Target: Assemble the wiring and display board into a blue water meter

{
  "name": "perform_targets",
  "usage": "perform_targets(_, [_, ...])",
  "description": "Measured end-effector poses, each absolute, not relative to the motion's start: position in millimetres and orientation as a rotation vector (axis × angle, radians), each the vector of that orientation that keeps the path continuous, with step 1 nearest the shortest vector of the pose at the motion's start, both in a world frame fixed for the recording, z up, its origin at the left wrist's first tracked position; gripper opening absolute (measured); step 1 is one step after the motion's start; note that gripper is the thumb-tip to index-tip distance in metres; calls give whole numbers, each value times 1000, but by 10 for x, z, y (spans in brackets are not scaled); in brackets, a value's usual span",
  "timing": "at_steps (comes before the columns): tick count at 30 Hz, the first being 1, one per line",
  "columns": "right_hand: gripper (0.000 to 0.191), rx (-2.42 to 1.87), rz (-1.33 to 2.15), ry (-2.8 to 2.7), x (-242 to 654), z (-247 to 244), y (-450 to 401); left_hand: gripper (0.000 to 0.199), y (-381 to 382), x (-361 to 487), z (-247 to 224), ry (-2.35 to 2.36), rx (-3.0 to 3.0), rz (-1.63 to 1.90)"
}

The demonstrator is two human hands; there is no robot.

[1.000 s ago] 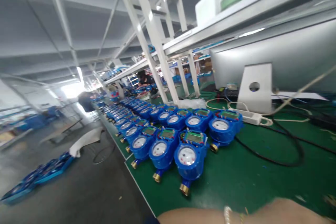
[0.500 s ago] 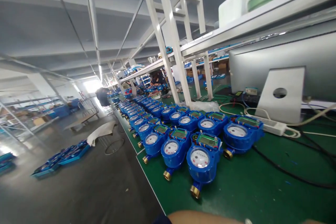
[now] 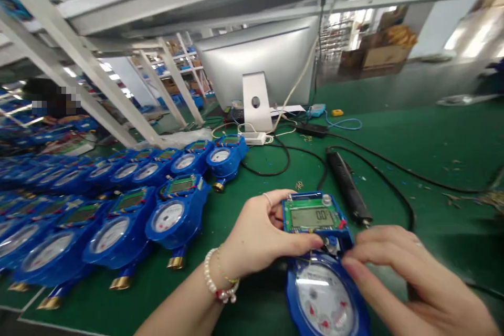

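A blue meter with a round white dial and a green circuit board with a lit display lies in front of me at the lower right. My left hand grips the board end from the left, its thumb pressed across the part between display and dial. At the meter's right edge, my right hand has its fingers curled, with thumb and forefinger close together at the housing; whether they pinch something there is too small to tell. Behind that hand lies a black electric screwdriver with a cord.
Rows of blue meters with brass ends fill the left side of the green table. A monitor stands at the back beneath a shelf. Black cables cross the table. A person is at the far left.
The view has swung right, toward the monitor's back. Both hands and the meter between them are now in view; before, only part of an arm showed at the bottom edge.
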State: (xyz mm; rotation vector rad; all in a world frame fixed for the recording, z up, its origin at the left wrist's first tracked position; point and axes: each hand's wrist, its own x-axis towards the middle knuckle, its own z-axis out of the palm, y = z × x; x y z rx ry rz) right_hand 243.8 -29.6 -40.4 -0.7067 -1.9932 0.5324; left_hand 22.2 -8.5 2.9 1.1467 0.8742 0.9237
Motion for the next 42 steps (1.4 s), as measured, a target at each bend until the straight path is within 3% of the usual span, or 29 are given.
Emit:
perform_targets(7, [18, -762, 448, -2215, 2056, -267, -486, 49, -79, 268, 68, 1048, 1202, 894])
perform_targets(10, [52, -935, 351, -2413, 1906, -176, -460, 45, -55, 261, 67, 1200, 1368, 848])
perform_targets(14, [33, -1021, 358, -2518, 1867, -104, -404, 39, -50, 237, 93, 1228, 1444, 828])
perform_targets(22, [45, -1241, 221, -2184, 2212, -223, -313, 37, -38, 201, 5, 1011, 1355, 885])
perform_targets(29, [35, -989, 251, -2241, 2035, -156, -560, 33, -37, 249, -11, 1076, 1376, 876])
perform_targets(34, [34, -1224, 357, -2202, 1856, -161, -586, 29, -50, 314, 58, 1183, 1399, 866])
perform_targets(42, [29, -1350, 221, -2101, 1720, -197, -433, 29, -74, 334, 16, 1182, 1430, 924])
